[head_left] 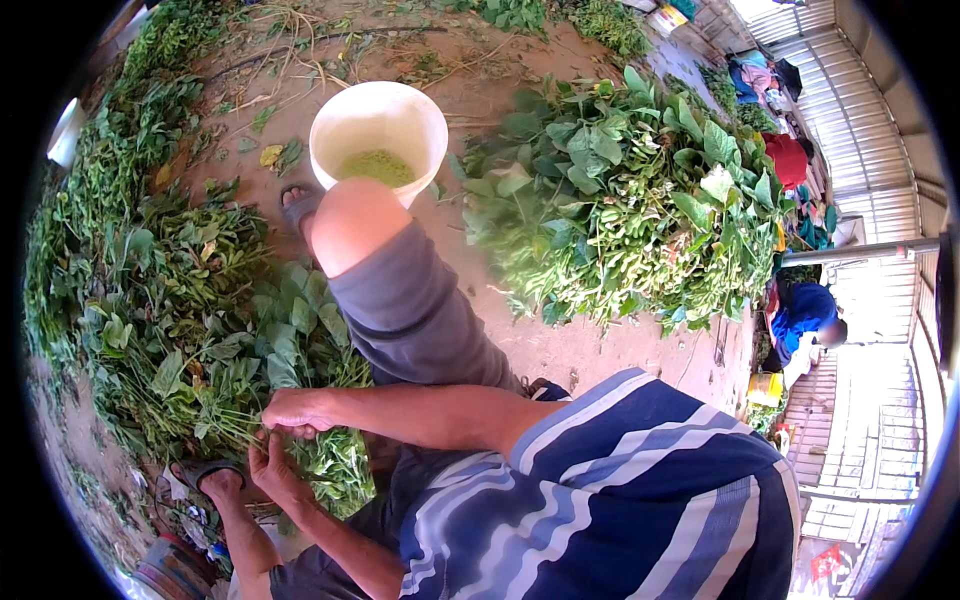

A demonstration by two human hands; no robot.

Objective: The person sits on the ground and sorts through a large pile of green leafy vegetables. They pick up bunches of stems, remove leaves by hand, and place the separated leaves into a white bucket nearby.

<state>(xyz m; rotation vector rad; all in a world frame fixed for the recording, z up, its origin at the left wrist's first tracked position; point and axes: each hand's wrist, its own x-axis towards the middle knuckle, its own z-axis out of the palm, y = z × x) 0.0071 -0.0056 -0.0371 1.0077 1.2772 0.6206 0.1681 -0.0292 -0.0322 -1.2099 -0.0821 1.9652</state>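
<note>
My right hand [298, 410] reaches in from the striped sleeve, its fingers closed on thin green stems of a leafy plant [330, 465] that lies in front of me. Just below it, my left hand [270, 468] grips the same bunch, thumb up against the stems. The two hands almost touch. Beyond my bare knee [352, 222] stands a white bucket [420, 115] with a layer of small green pieces in the bottom.
Heaps of leafy green plants lie on the bare dirt: a long pile [170, 290] on the left and a big mound [640, 200] at right. My sandalled foot [212, 478] is beside my hands. A person in blue [805, 315] crouches at far right under a metal roof.
</note>
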